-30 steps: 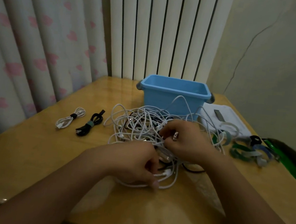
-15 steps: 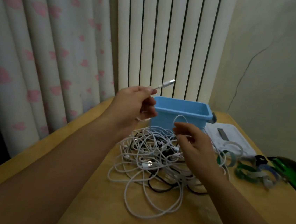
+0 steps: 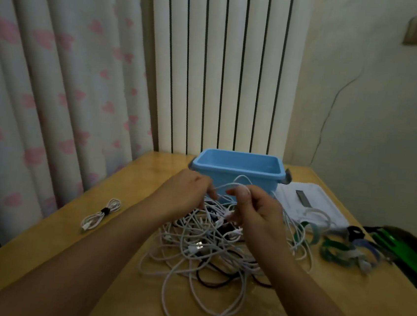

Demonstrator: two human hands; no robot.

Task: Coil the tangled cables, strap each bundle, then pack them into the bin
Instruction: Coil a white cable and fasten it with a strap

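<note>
Both my forearms reach in from bottom corners to frame centre. L hand [image 3: 185, 194] fingers curled, pinching. R hand [image 3: 253, 209] same, thumb up.

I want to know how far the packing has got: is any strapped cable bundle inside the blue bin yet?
No, the blue bin looks empty, and one strapped white bundle lies on the table.
</note>
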